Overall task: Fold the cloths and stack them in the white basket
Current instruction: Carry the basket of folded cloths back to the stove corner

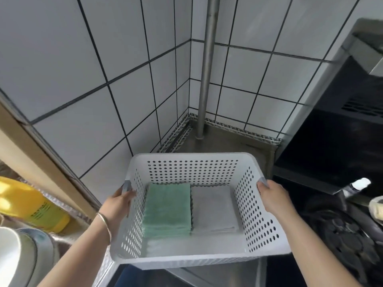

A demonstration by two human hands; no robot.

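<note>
The only lettering in view stands on the yellow bottle (31,206), which lies to the left of the left hand (119,206). Its yellow-green label carries a few lines of small dark print, but the print is too blurred and too small to read, so no word, brand or number can be made out. Nothing else around the hands shows any text, label, number or sign that can be read.
</note>
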